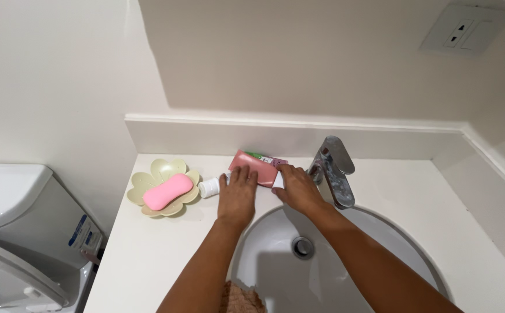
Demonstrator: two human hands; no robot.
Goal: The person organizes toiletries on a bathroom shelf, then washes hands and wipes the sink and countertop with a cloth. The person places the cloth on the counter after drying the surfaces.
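White stone-like vanity counter [148, 255] carries everything you are working on, with the round white sink basin [345, 272] sunk into its front edge and the chrome single-lever tap [335, 171] standing at the basin's back rim. Both your hands lie at the back of the counter, between the tap and the pale yellow flower-shaped soap dish [142, 184], which holds a pink oval soap bar [167, 192] near the counter's left edge. Your left hand [238, 194] rests palm down with fingers together and flat on the pink squeeze tube [251, 163], beside a small white tube with a white cap [209, 187]; your right hand [299, 188] curls over the pink tube's other end, though you cannot tell from here whether its fingers truly clamp it. Press evenly and keep the tube flat, because its glossy skin looks slippery and it lies just beside the basin rim, where it could slide in. It looks soft, flattened, pink with a green and white printed end pointing at the back wall.
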